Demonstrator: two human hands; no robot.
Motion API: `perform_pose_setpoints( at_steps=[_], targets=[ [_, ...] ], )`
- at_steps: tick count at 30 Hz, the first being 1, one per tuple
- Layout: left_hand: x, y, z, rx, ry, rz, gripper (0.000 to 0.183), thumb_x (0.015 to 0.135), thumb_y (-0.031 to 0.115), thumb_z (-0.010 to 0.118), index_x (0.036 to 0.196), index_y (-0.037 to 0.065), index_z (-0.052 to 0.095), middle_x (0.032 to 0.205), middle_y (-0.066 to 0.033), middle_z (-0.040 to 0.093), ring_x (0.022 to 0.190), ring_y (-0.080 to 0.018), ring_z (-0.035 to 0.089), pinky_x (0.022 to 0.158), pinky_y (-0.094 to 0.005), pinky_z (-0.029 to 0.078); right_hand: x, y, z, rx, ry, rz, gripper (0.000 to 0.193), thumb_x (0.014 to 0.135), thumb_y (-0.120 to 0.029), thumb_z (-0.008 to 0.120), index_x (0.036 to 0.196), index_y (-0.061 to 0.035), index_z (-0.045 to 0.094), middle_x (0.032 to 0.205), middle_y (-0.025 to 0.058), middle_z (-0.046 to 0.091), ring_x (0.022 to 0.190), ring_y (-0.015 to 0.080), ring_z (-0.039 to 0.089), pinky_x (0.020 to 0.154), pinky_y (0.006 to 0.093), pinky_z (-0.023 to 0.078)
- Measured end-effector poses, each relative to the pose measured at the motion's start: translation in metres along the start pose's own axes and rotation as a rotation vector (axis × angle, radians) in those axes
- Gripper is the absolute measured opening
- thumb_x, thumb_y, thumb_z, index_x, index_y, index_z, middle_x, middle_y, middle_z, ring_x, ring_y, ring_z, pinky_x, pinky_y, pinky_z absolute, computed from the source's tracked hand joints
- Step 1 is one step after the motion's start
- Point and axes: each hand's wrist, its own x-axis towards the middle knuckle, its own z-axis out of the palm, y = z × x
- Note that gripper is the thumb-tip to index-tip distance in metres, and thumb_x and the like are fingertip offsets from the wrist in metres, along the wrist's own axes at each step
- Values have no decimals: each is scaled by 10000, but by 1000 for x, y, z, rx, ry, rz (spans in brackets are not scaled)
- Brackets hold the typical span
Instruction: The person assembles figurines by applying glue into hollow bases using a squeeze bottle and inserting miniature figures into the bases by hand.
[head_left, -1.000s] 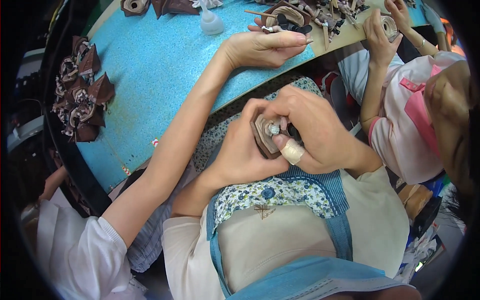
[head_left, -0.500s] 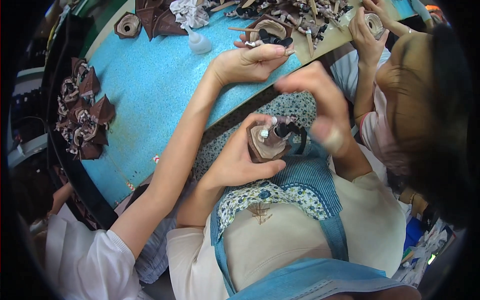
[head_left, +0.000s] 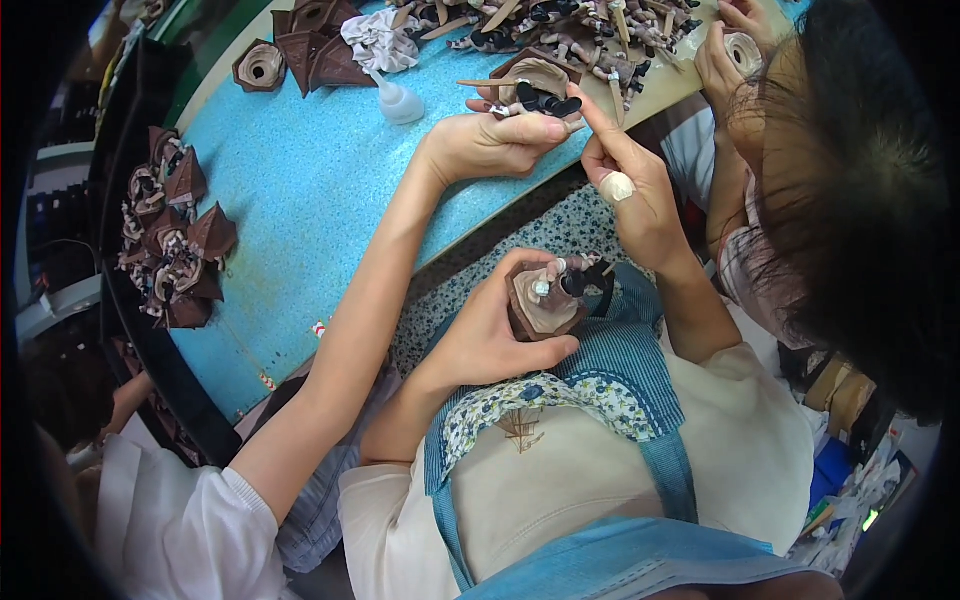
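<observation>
My left hand (head_left: 490,325), in front of my apron, is closed around a figurine (head_left: 545,308) with a brown angular base, a beige hollow and a small dark-booted figure. My right hand (head_left: 640,190) has its index finger stretched out and holds nothing visible; the other fingers are partly curled, and a whitish cover wraps its thumb. That fingertip is at the black boot of a second figurine (head_left: 540,85), touching it or very close. A person on my left supports that figurine in a hand (head_left: 505,140) over the table edge, with a thin wooden stick beside it.
A blue-topped table (head_left: 290,200) carries a white squeeze bottle (head_left: 398,102), a crumpled white cloth (head_left: 380,40) and brown bases (head_left: 335,60). Several figures (head_left: 600,50) are heaped at the far side, with more (head_left: 175,235) at the left. Another person's head (head_left: 860,200) leans in at right.
My right hand has swung up and away from my own figurine to the second one, its index finger now extended. My left hand has shifted slightly, still holding its figurine.
</observation>
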Motion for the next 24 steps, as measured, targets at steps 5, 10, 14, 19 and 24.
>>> perform_pose_setpoints(
  at_steps=[5,10,14,19,24],
  targets=[
    [0,3,0,-9,-32,-27,663,661,109,812,1195,26,429,1084,-63,547,984,-117,538,885,-267,432,-5,-7,-3,45,26,71,559,907,-234,473,1444,-126,361,744,47,472,721,172,486,729,292,431],
    [-4,4,-2,-30,-11,66,670,661,112,822,1198,27,430,1089,-58,546,978,-120,544,885,-269,434,-26,-18,0,116,82,143,550,868,-334,479,1275,35,505,759,16,417,655,106,377,606,231,316],
    [-6,-2,0,-96,-13,-29,665,677,92,813,1215,24,428,1101,-52,543,1001,-113,539,899,-270,431,-39,-23,-4,-40,-96,-242,556,791,-444,666,1087,23,604,918,112,553,807,207,525,722,304,407],
    [-7,2,-5,-323,-237,-142,620,707,108,795,1218,0,460,1076,-41,564,1006,-101,531,915,-259,417,-32,-22,2,132,-333,-347,321,775,-238,663,1015,-26,687,938,95,628,884,269,560,792,366,440],
    [-17,-28,-10,-704,-503,-168,602,715,109,777,1219,4,465,1065,-31,562,1006,-110,537,907,-253,418,-20,-19,14,260,-420,-539,313,785,-226,646,1016,-17,680,927,110,639,839,262,570,749,369,448]
  ],
)
